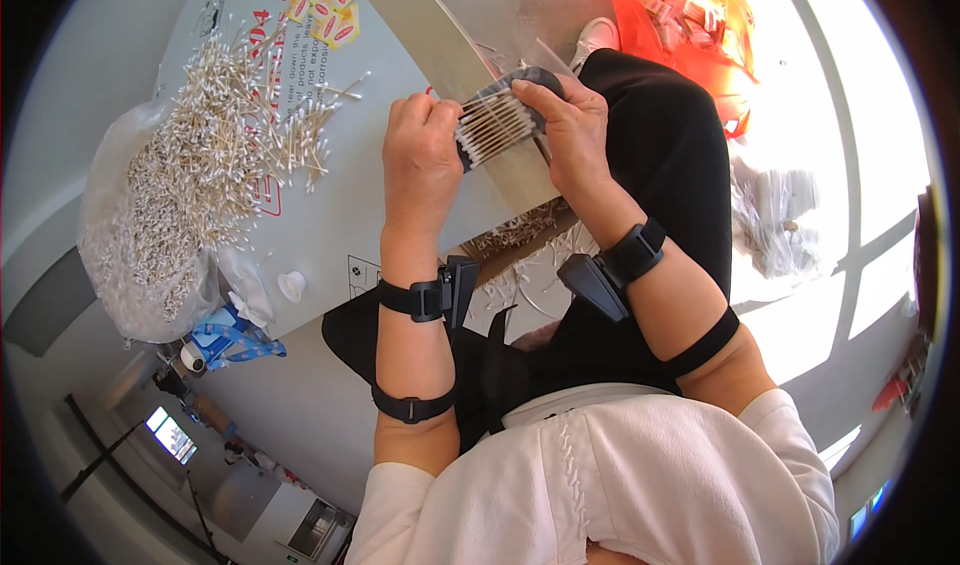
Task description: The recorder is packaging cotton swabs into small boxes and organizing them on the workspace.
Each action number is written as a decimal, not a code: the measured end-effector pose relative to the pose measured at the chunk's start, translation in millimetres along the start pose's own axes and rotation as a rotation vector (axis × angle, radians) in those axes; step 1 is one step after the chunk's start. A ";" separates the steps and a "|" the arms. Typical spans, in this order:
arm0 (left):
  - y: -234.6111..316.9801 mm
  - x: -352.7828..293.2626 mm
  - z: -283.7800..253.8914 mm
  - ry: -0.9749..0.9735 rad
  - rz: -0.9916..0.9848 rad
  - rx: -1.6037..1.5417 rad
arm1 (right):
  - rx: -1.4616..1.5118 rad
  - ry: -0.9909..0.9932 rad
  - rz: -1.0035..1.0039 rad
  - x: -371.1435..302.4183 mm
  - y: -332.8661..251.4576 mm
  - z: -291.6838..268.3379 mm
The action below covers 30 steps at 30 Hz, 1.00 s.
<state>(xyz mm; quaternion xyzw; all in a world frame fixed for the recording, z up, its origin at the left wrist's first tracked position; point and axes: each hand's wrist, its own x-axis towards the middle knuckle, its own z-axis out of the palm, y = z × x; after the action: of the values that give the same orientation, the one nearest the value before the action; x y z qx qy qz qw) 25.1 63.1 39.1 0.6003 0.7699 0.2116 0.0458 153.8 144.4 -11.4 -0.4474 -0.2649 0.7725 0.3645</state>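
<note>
Between my two hands is a flat pack of cotton swabs (497,125) with dark ends, tilted, its swabs lined up side by side. My left hand (420,150) is closed on the pack's left end, fingers curled in. At the other end, my right hand (572,125) pinches the dark edge, thumb on top. A large heap of loose cotton swabs (215,155) spreads over the table (350,195) to the left of my hands. Part of that heap spills from a clear plastic bag (110,205).
Yellow and white cards (330,3) lie at the table's far end. Below its right edge, more swabs (515,230) are in a box. An orange bag (650,75) of small packs stands at far right, near clear plastic wrapping (780,215). A small white round piece (292,285) sits near the heap.
</note>
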 end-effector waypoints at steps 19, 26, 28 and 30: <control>-1.4 -26.7 15.9 0.153 -0.455 -0.137 | 0.014 0.018 0.008 4.2 5.4 -1.2; 5.5 -22.9 19.5 0.226 -0.366 -0.199 | 0.009 0.021 0.013 3.4 5.8 -0.8; 3.0 -25.6 20.6 0.302 -0.373 -0.136 | 0.010 0.014 0.006 3.9 6.0 0.5; 2.1 -29.3 22.8 0.376 -0.380 -0.076 | 0.008 0.010 -0.001 4.1 5.8 -0.1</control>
<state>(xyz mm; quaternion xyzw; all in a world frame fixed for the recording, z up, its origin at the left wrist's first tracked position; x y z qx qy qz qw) 42.4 42.1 13.9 0.3930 0.8553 0.3358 -0.0366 150.6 144.2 -17.8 -0.4495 -0.2604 0.7712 0.3681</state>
